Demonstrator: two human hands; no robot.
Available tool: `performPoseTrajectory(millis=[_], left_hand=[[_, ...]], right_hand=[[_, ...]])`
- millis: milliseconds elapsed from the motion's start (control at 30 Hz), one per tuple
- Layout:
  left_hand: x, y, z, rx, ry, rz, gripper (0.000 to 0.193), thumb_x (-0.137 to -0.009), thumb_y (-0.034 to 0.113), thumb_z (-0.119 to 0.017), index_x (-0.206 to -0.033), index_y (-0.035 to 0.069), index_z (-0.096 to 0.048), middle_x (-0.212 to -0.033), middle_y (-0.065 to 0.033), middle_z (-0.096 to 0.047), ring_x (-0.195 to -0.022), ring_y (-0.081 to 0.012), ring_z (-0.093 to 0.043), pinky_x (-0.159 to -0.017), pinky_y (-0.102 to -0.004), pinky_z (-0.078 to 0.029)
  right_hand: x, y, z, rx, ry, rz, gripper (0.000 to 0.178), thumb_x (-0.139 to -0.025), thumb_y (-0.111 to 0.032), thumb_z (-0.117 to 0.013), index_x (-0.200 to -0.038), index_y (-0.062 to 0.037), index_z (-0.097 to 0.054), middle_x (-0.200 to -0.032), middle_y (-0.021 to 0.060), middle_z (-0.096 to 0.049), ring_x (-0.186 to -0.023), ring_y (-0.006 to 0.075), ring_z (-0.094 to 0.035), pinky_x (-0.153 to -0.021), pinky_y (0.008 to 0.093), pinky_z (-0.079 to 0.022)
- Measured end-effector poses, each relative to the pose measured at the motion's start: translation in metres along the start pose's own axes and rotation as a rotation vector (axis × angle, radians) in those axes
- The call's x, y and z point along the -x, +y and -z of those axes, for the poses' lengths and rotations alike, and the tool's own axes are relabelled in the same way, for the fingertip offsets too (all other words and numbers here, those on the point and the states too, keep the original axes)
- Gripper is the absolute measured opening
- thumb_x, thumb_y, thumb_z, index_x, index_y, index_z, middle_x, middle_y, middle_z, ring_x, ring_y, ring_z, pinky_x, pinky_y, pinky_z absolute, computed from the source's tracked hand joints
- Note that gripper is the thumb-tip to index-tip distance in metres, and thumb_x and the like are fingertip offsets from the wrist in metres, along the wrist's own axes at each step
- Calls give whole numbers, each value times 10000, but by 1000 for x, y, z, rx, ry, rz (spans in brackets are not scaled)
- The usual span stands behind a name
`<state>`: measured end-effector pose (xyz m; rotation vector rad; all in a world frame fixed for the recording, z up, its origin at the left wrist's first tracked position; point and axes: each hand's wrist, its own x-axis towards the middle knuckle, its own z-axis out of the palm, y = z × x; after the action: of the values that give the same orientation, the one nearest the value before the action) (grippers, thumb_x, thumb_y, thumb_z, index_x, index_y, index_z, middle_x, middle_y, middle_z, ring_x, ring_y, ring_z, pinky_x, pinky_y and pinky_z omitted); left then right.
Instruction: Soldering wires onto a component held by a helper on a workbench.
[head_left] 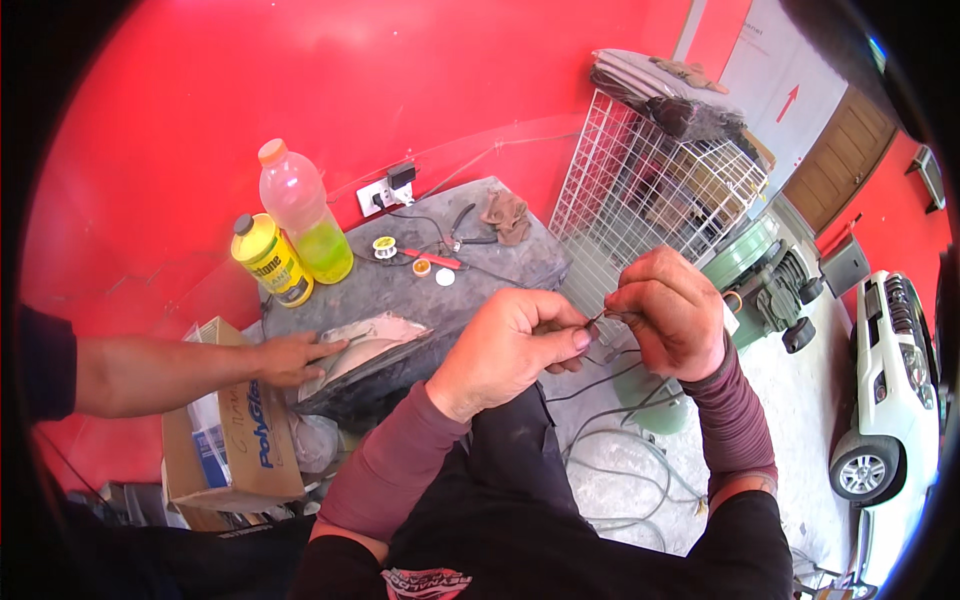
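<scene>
In front of my body, my left hand (515, 345) and my right hand (668, 312) face each other with fingertips pinched. Both hold a thin dark wire (598, 320), whose ends are hidden in the fingers. Left of my hands, a dark-edged part with a pale, pinkish-white surface (375, 335) lies tilted at the table's front. Another person's hand (290, 360) rests on it. On the table behind are a red soldering iron (432, 258), a small wire spool (384, 247), a little tin of amber paste (422, 267) and a white round lid (445, 278).
Pliers (462, 222) and a brown rag (507, 217) lie at the back of the grey table (400, 300). A yellow bottle (272, 262) and a clear bottle (310, 215) with green liquid stand left. Cables (640, 462) loop across the floor, near a wire cage (650, 190).
</scene>
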<state>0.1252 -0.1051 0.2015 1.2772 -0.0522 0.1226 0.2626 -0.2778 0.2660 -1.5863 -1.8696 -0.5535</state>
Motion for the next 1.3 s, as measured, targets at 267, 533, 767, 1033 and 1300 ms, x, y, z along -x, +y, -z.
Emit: performPoseTrajectory(millis=[267, 533, 767, 1033, 1300], left_hand=[[-3, -20, -8, -92, 206, -190, 225, -815, -69, -805, -809, 48, -612, -779, 14, -648, -697, -38, -596, -626, -203, -480], [2, -27, -11, -100, 200, -191, 125, -889, 15, -762, -980, 6, -677, -797, 48, -582, -722, -34, -517, -638, -219, -437], [8, -17, -5, -212, 165, -207, 107, -942, 26, -714, -1037, -11, -684, -870, 25, -636, -767, -34, -569, -689, -209, -472], [5, -20, -3, -374, 223, -25, 77, -891, -9, -734, -930, -4, -667, -774, 17, -650, -682, -44, -571, -602, -239, -474], [2, -39, -8, -390, 362, 25, 69, -922, 22, -718, -914, -6, -655, -744, -1, -641, -640, -41, -558, -564, -235, -457]], right_hand=[[10, -3, -11, 26, 19, -51, 272, -612, 65, -768, -853, -23, -677, -857, 106, -628, -786, 291, -647, -663, 374, -535], [14, 1, -14, -53, -2, -93, 249, -648, 70, -767, -855, -37, -678, -859, 100, -634, -799, 284, -654, -682, 373, -535], [15, 0, -13, -64, -84, -74, 271, -636, 89, -733, -865, -38, -668, -880, 97, -623, -824, 292, -649, -697, 375, -536], [20, 1, -25, 10, -160, -25, 262, -605, 60, -681, -849, -25, -639, -893, 114, -605, -832, 306, -621, -711, 379, -527], [31, -9, -43, 271, -174, 21, 231, -642, -11, -712, -861, -16, -638, -897, 109, -615, -799, 292, -597, -698, 380, -506]])
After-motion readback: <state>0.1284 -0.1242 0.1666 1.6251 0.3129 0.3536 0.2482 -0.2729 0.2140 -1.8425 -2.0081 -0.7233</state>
